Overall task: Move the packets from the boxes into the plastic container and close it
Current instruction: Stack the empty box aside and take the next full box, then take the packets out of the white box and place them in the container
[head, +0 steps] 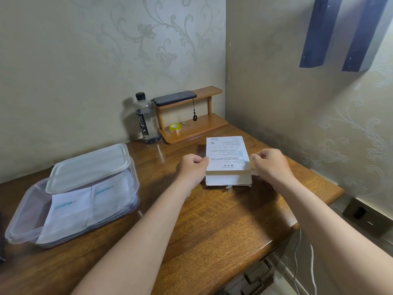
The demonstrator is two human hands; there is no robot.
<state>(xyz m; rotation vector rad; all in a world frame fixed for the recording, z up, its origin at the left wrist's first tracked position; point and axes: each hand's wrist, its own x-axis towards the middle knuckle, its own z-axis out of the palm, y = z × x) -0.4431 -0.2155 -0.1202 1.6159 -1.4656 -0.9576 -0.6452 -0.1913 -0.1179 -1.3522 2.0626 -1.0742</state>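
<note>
One white box (226, 158) lies flat on the wooden table (212, 231), right of centre, printed side up. Both hands are on it. The left hand (192, 169) has its fingers curled and pinches the box's left edge. The right hand (270, 165), fingers also curled, pinches the end of a flap strip at the box's near right corner.

One clear plastic container (23, 220) sits well apart at the table's left. Its single lid (89, 167) rests askew over the far half, not sealed. Two white packets (70, 205) show side by side inside; there are possibly more beneath, but the walls are too cloudy to count.

At the back are one water bottle (146, 122) and one small wooden shelf (191, 130), with one phone (174, 98) on top and one tape roll (175, 127) below.
</note>
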